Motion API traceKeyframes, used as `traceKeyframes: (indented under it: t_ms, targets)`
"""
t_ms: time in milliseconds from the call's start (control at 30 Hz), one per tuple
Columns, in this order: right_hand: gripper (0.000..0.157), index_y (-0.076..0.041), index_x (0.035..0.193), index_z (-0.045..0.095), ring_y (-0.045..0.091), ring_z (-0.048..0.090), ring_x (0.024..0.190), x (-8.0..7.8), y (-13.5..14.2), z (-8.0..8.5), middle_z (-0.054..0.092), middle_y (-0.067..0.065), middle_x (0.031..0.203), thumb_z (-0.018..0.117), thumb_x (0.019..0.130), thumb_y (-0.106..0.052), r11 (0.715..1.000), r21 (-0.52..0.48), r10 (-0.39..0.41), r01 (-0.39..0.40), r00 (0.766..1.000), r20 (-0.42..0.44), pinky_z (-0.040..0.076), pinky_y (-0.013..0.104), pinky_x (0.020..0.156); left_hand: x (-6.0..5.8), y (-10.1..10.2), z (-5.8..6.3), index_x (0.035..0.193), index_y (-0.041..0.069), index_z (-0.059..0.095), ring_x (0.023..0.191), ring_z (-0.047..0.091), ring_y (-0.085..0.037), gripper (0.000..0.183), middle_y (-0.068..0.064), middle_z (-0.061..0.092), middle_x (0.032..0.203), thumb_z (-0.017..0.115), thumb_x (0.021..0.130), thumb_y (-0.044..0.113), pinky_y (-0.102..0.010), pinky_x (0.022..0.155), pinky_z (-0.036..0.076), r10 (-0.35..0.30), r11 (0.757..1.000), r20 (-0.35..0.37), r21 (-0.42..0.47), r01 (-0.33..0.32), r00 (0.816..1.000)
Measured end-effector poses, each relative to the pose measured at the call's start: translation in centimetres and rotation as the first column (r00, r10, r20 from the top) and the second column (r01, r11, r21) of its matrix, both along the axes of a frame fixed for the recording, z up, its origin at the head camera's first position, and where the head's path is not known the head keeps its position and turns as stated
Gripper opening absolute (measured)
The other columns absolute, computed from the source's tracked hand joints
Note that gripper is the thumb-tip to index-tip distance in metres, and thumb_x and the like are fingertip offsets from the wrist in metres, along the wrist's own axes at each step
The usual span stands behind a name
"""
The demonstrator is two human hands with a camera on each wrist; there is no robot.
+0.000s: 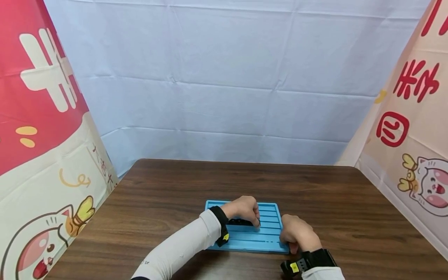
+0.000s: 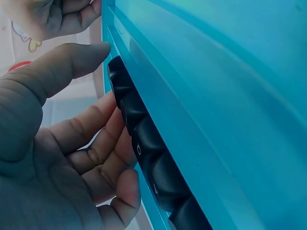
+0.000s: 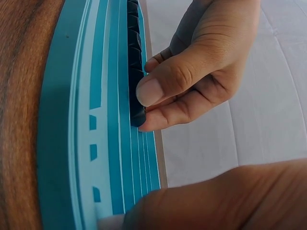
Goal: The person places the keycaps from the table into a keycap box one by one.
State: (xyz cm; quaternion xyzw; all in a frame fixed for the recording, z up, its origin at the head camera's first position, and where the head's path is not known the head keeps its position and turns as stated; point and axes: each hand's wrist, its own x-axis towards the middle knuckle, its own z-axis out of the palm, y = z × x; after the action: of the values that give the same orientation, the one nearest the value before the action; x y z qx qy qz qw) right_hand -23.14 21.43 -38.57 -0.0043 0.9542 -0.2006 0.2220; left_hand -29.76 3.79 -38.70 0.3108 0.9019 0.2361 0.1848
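Observation:
A light blue ridged tray (image 1: 252, 238) lies on the table. One of its slots holds a row of black keycaps (image 2: 160, 179), some with small pale marks. My left hand (image 1: 246, 210) reaches over the tray to the right end of this row. The right wrist view shows its thumb (image 3: 151, 91) on the near face of the end keycap (image 3: 137, 112), with other fingers at the end and far side, pinching it. At the tray's right edge, my right hand (image 1: 299, 233) grips the rim, thumb over the top; its fingers below are partly hidden.
The brown wooden table (image 1: 157, 202) reaches back to a pale blue cloth (image 1: 224, 97). Printed cloth hangings stand on both sides, a red and cream one (image 1: 42, 175) at left and a cream one (image 1: 402, 163) at right.

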Motion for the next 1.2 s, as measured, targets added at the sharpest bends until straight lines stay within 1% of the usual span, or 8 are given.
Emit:
traceKeyframes:
  t_ms: [167,433,600,800,900,1000,1133,1200]
  targets:
    - [0.007,0.003,0.082,0.057,0.016,0.053,0.036,0.0,-0.1,0.0,0.054,0.011,0.046,0.063,0.079,0.003,1.0,-0.002,0.0,0.0,1.0,-0.001,0.036,0.024,0.037,-0.1,-0.2,0.0,0.074,0.013,0.068,0.063,0.051,-0.007,0.012,0.009,0.058,0.074,0.078,0.076,0.019,-0.022,0.058,0.043,-0.01,1.0,-0.01,-0.001,0.01,1.0]
    - [0.006,0.003,0.082,0.058,0.015,0.052,0.036,-0.1,0.2,-0.1,0.054,0.01,0.047,0.063,0.079,0.002,1.0,-0.009,-0.01,0.01,1.0,0.016,0.034,0.023,0.036,-0.3,-0.3,-0.5,0.086,0.012,0.07,0.066,0.051,-0.005,0.016,0.009,0.059,0.08,0.077,0.077,0.023,-0.021,0.061,0.043,-0.028,1.0,-0.058,0.001,0.028,0.998]
    - [0.006,0.004,0.081,0.058,0.016,0.054,0.037,-0.1,0.3,-0.1,0.055,0.012,0.048,0.063,0.078,0.003,0.999,-0.021,-0.026,0.026,1.0,0.003,0.036,0.022,0.035,-0.2,-0.3,-0.2,0.093,0.011,0.071,0.068,0.051,-0.004,0.021,0.007,0.061,0.085,0.076,0.078,0.025,-0.021,0.063,0.044,-0.05,0.999,-0.076,-0.006,0.05,0.996]
    - [0.005,0.001,0.074,0.059,0.016,0.054,0.038,0.4,0.5,0.3,0.055,0.01,0.047,0.062,0.078,0.001,0.999,-0.033,-0.031,0.03,0.999,-0.013,0.037,0.023,0.037,0.3,-0.9,0.1,0.101,0.01,0.07,0.068,0.053,-0.004,0.026,0.006,0.061,0.087,0.075,0.08,0.023,-0.022,0.061,0.044,0.02,0.999,-0.127,0.034,-0.015,0.992]
    - [0.011,-0.003,0.072,0.059,0.018,0.054,0.04,0.8,0.7,0.9,0.054,0.008,0.048,0.065,0.081,-0.006,1.0,-0.001,-0.025,0.025,0.997,-0.073,0.039,0.028,0.04,0.4,-1.6,0.3,0.098,0.01,0.069,0.067,0.054,-0.004,0.02,0.008,0.059,0.08,0.073,0.081,0.021,-0.023,0.06,0.044,0.082,0.993,-0.16,0.103,-0.066,0.984]
    - [0.019,-0.006,0.073,0.057,0.02,0.05,0.046,0.9,0.6,1.5,0.049,0.007,0.054,0.069,0.083,-0.017,0.999,0.036,-0.021,0.028,0.984,-0.177,0.036,0.032,0.046,0.4,-2.4,0.5,0.093,0.01,0.069,0.068,0.054,-0.004,0.011,0.008,0.059,0.078,0.069,0.085,0.017,-0.023,0.06,0.044,0.125,0.977,-0.175,0.192,-0.091,0.977]
    - [0.031,0.002,0.1,0.062,0.028,0.057,0.069,0.5,0.1,1.6,0.058,0.015,0.081,0.068,0.085,-0.025,0.998,0.058,0.029,-0.012,0.95,-0.312,0.043,0.041,0.055,0.3,-3.8,0.8,0.098,0.007,0.068,0.073,0.055,-0.009,0.013,0.005,0.061,0.085,0.058,0.091,0.012,-0.026,0.064,0.045,0.159,0.96,-0.203,0.262,-0.103,0.966]
    - [0.045,0.004,0.119,0.057,0.039,0.058,0.09,0.1,-0.2,1.2,0.058,0.026,0.106,0.067,0.086,-0.026,0.997,0.06,0.063,-0.044,0.928,-0.368,0.047,0.049,0.067,0.3,-4.4,1.0,0.107,0.006,0.066,0.083,0.057,-0.014,0.019,0.001,0.062,0.096,0.054,0.093,0.011,-0.031,0.072,0.046,0.169,0.96,-0.235,0.261,-0.106,0.957]
